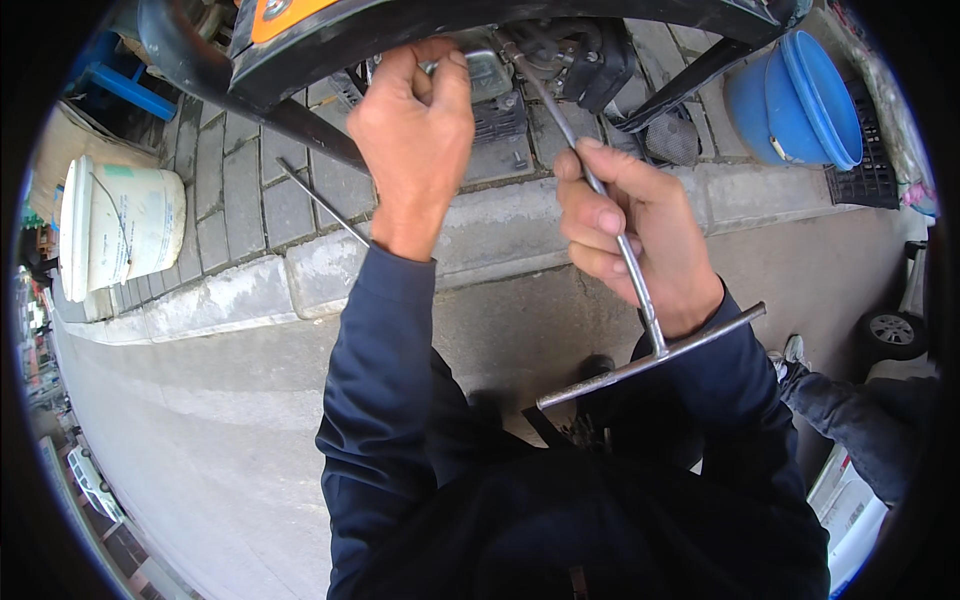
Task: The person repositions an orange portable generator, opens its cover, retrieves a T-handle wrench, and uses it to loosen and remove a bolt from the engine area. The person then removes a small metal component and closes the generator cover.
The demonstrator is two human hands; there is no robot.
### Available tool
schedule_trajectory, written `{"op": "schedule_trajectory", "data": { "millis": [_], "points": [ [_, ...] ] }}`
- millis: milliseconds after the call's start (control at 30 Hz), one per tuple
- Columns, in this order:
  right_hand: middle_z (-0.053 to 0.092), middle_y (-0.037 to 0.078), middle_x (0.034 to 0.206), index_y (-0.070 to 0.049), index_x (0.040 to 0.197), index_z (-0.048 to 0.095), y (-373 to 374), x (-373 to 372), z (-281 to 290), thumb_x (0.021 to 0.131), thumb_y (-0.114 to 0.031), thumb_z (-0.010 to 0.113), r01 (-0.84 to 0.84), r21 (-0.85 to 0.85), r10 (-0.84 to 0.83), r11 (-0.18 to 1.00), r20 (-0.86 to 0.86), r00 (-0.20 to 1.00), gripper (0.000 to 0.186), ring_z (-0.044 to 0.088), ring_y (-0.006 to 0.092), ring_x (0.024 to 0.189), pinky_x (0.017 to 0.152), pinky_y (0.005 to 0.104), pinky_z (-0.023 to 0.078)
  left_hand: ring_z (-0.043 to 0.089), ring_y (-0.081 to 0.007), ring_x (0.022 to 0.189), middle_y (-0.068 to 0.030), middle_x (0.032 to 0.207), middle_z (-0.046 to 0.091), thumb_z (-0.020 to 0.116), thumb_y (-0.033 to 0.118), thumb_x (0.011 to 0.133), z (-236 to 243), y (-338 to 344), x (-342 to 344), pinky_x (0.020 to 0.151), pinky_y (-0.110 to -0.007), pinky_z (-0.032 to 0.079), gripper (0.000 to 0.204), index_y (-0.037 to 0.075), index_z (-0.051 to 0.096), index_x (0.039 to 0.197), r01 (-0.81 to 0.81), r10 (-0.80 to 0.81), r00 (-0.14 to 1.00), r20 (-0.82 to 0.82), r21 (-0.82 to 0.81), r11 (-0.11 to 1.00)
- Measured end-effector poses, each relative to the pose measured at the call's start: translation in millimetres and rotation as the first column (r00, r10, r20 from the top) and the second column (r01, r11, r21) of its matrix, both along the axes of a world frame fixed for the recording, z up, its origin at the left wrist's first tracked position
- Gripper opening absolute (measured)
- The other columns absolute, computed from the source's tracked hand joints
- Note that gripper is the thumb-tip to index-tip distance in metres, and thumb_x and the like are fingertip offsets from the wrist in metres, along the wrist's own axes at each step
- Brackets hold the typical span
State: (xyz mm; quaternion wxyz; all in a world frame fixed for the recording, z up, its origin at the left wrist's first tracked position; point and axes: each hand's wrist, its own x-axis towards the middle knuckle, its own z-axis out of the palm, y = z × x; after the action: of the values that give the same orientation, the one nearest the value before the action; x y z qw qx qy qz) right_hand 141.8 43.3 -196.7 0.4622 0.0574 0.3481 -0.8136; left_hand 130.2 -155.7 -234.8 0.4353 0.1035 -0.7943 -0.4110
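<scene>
My right hand (640, 220) is closed round the shaft of a long metal T-handle wrench (632, 265). The wrench's crossbar lies over my right forearm, and its far end reaches in under a black-framed machine (500, 14) with an orange panel. My left hand (418, 115) is up under the machine's edge, its fingers pinched together beside a small clear-looking metal or glass housing (484, 75). Whatever the left fingertips hold, if anything, is hidden. Dark mechanical parts (590, 60) sit near the wrench tip. A thin metal rod (325, 205) lies on the paving left of my left wrist.
A white bucket (135, 225) stands at the left on the pavement, a blue bucket (790, 100) at the right beside a black crate (868, 150). The stone kerb (500, 235) crosses in front of me. Another person's leg (850, 415) shows at the right, near a car wheel (892, 334).
</scene>
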Motion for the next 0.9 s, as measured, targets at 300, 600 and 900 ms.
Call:
{"op": "schedule_trajectory", "data": {
  "millis": [300, 600, 900],
  "points": [
    [0.042, -0.005, 0.060, -0.005, 0.104, 0.057, -15.2, -1.7, -3.7, 0.108, -0.029, 0.042, 0.051, 0.020, -0.051, 0.999, 0.006, 0.999, 0.029, 0.029, 0.0051, 0.044, 0.038, 0.0222, 0.030, 0.042, -0.0041, 0.055, 0.0048, 0.059, 0.049, 0.070, 0.014, 0.092, -5.2, 14.5, 21.5, 0.050, -0.024, 0.035, 0.015, 0.000, 0.070, 0.095, 0.230, -0.330, 0.936, 0.121, 0.498, 0.836],
    [0.053, -0.001, 0.064, 0.003, 0.101, 0.064, -28.4, -9.0, 38.5, 0.105, -0.027, 0.048, 0.035, 0.258, 0.015, 0.965, -0.193, 0.981, 0.034, 0.032, 0.0062, 0.042, 0.039, 0.0244, 0.034, 0.034, -0.0030, 0.048, 0.0069, 0.063, 0.053, 0.059, 0.038, 0.101, 13.3, 26.5, 11.6, 0.045, -0.020, 0.026, 0.035, 0.003, 0.067, 0.101, 0.334, -0.701, 0.582, -0.412, 0.907, -0.255],
    [0.067, 0.016, 0.090, 0.015, 0.137, 0.045, 6.5, 84.9, 52.2, 0.099, -0.033, 0.059, 0.403, 0.384, 0.064, 0.831, -0.785, 0.617, 0.063, 0.064, 0.0256, 0.085, 0.083, 0.0362, 0.049, 0.031, -0.0047, 0.049, 0.0083, 0.058, 0.034, 0.054, 0.025, 0.105, 7.9, 35.1, 2.0, 0.045, -0.022, 0.025, 0.026, 0.004, 0.056, 0.091, 0.344, -0.500, 0.594, -0.631, 0.761, -0.550]
  ]
}}
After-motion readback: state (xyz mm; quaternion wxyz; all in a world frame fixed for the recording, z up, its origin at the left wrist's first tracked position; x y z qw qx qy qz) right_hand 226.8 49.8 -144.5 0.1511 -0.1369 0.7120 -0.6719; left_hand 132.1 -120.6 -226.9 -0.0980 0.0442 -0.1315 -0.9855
